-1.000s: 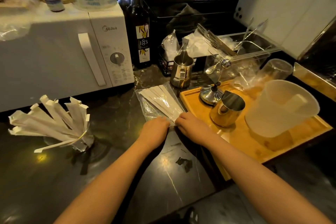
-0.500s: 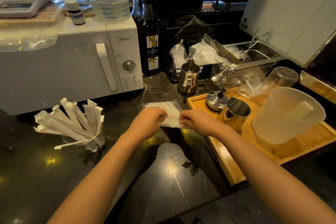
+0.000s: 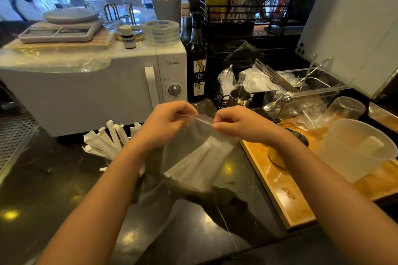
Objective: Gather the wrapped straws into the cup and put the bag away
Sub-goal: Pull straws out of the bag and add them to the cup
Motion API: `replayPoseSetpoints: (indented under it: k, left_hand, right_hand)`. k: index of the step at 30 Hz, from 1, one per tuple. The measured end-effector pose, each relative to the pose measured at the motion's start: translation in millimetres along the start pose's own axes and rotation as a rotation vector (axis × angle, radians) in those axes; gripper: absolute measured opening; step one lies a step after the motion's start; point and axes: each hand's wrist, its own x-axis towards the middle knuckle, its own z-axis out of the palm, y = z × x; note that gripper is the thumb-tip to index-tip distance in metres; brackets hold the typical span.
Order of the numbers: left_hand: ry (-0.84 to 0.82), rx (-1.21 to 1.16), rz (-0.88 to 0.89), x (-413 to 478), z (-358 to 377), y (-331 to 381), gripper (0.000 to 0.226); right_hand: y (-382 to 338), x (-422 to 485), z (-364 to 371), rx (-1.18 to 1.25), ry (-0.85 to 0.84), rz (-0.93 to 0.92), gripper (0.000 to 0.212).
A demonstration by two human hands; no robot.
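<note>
Hands lift clear bag (image 3: 195,157) of wrapped straws (image 3: 193,162) above the dark counter (image 3: 53,196).
Left hand (image 3: 164,123) and right hand (image 3: 239,123) pinch its top edge; more straws fan from the cup, mostly hidden, far left.

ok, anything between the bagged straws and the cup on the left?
The bag itself: the straws inside are enclosed, its top edge pinched by the left hand and right hand. The left forearm crosses before the cup's straws, hiding the cup.
</note>
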Motion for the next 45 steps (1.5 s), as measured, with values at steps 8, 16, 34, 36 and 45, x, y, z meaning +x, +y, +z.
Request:
replayPoseSetpoints:
  k: [8, 16, 34, 36, 45]
  left_hand:
    - [-0.173, -0.080, -0.006, -17, -15, 0, 0.037]
    - [0.235, -0.249, -0.174, -37, 3, -9, 0.014]
    - [-0.200, -0.681, -0.389, -39, 22, -23, 0.049]
    - [-0.214, -0.687, -0.390, -39, 22, -22, 0.057]
    - [-0.246, -0.698, -0.368, -42, 18, -25, 0.034]
  right_hand:
    - [-31, 1, 23, 0.236, -0.271, 0.017, 0.027]
    - [-32, 7, 42, 0.471, -0.116, 0.108, 0.029]
    - [-29, 4, 64, 0.672, -0.175, 0.121, 0.013]
    - [-30, 4, 63, 0.716, -0.188, 0.121, 0.018]
    - [-26, 4, 65, 0.803, -0.221, 0.104, 0.020]
